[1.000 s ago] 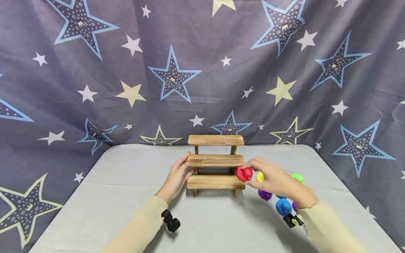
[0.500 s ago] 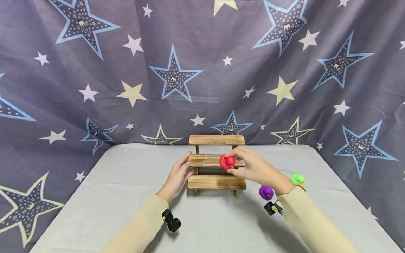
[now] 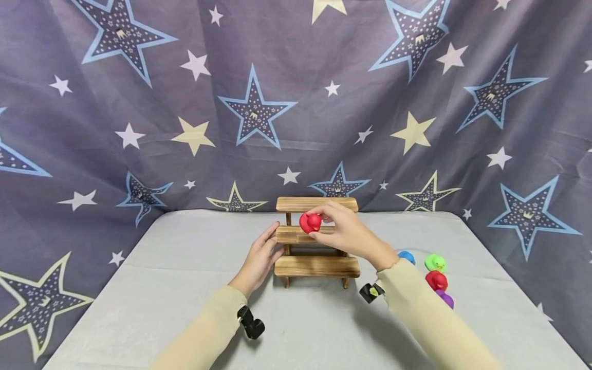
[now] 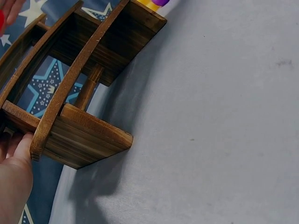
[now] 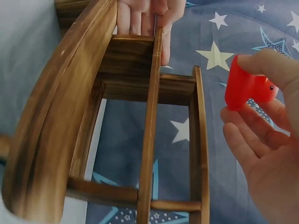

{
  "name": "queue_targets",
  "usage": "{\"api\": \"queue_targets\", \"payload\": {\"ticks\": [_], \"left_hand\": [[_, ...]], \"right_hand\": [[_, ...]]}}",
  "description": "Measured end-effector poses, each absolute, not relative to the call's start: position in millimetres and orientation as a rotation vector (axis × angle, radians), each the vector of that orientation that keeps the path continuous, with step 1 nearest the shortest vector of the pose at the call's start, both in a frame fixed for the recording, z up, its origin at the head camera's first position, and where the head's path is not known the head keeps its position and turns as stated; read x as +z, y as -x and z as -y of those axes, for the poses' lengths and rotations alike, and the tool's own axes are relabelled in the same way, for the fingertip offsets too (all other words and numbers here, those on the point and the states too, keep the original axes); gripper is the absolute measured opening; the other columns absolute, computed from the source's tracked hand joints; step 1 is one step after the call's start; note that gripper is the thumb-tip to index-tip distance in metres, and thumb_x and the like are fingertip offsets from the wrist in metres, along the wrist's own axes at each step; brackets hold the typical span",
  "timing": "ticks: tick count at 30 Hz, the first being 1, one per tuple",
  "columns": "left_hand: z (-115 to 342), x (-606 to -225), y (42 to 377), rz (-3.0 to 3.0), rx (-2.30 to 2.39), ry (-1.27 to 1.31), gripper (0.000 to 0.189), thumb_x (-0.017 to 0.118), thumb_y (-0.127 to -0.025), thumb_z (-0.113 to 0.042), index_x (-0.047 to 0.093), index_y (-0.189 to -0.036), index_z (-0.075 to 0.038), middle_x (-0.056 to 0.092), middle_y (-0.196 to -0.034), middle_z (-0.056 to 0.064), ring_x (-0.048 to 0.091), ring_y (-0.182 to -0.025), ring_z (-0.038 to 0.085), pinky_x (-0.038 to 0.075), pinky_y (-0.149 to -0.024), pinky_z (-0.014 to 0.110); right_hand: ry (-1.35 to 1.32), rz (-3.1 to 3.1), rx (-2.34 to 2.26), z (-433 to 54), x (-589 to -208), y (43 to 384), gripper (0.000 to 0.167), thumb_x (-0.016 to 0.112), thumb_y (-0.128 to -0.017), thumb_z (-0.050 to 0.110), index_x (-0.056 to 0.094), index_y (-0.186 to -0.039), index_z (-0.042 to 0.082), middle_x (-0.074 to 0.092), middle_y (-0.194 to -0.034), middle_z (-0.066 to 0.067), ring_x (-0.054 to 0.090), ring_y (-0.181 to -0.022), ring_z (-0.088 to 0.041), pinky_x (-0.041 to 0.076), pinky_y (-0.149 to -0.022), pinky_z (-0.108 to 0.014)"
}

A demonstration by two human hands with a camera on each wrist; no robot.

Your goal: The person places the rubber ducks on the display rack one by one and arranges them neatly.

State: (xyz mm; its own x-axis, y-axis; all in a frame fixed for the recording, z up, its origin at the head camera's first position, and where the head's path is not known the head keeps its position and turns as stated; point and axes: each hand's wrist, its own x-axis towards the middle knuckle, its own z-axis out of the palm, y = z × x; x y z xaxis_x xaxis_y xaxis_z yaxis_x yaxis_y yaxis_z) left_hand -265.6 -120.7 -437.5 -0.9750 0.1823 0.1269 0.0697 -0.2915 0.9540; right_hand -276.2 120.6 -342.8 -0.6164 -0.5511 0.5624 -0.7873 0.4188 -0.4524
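Observation:
My left hand (image 3: 256, 261) holds the left end of a three-tier wooden display shelf (image 3: 316, 266), its fingers around the end of the middle board. The left wrist view shows that thumb against the shelf's (image 4: 98, 133) side. In my right hand (image 3: 344, 229), a red rubber duck (image 3: 307, 222) is pinched between thumb and fingers. The duck overlaps the middle board's rear in the head view, left of centre. From the right wrist, the red duck (image 5: 239, 86) appears beside the uprights, apart from the boards, with the thumb on top and fingers beneath.
At the right of the grey-covered table (image 3: 185, 318) sit a green duck (image 3: 436, 263), another red duck (image 3: 437, 280), a purple duck (image 3: 445, 298) and a blue duck (image 3: 406, 257), partly hidden by the right sleeve. A star-patterned curtain (image 3: 152, 123) hangs behind.
My right hand has carried the red duck leftward and upward, from the shelf's right end to over the middle tier. The left hand stays at the shelf's left end.

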Motion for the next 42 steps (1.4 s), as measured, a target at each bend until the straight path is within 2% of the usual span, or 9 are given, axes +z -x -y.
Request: {"api": "queue_targets", "payload": {"ticks": [7,16,24,42], "left_hand": [[121,-437,265,-1.818,2.456,-0.320,0.052,0.033,-0.108,-0.007,0.022,-0.159,-0.002,0.023,-0.161,0.019,0.028,-0.146,0.035,0.032,-0.119,0.046],[120,-438,268,-1.818,2.453,-0.329,0.052,0.034,-0.108,-0.008,0.022,-0.159,-0.002,0.023,-0.161,0.018,0.028,-0.146,0.034,0.032,-0.119,0.046],[121,-439,269,-1.824,2.442,-0.312,0.052,0.034,-0.108,-0.009,0.023,-0.159,-0.003,0.023,-0.162,0.017,0.028,-0.146,0.031,0.032,-0.119,0.045],[122,-438,268,-1.828,2.441,-0.328,0.052,0.033,-0.109,-0.008,0.022,-0.159,-0.004,0.021,-0.163,0.017,0.027,-0.147,0.029,0.032,-0.119,0.045]], "right_hand": [[-1.087,2.325,1.086,-103,-342,288,0.040,0.084,-0.081,0.011,0.069,-0.117,0.005,0.062,-0.105,-0.002,0.061,-0.097,-0.016,0.058,-0.090,-0.030],[-1.015,2.354,1.170,-83,-340,306,0.037,0.082,-0.081,0.008,0.069,-0.116,0.006,0.060,-0.107,-0.004,0.064,-0.097,-0.015,0.059,-0.089,-0.029],[-0.939,2.412,1.221,-72,-342,321,0.039,0.080,-0.084,0.011,0.068,-0.119,0.002,0.059,-0.109,-0.008,0.064,-0.096,-0.017,0.058,-0.086,-0.022],[-0.780,2.425,1.238,-64,-348,333,0.042,0.079,-0.086,0.016,0.067,-0.123,-0.001,0.063,-0.112,-0.014,0.067,-0.097,-0.025,0.060,-0.086,-0.031]]}}
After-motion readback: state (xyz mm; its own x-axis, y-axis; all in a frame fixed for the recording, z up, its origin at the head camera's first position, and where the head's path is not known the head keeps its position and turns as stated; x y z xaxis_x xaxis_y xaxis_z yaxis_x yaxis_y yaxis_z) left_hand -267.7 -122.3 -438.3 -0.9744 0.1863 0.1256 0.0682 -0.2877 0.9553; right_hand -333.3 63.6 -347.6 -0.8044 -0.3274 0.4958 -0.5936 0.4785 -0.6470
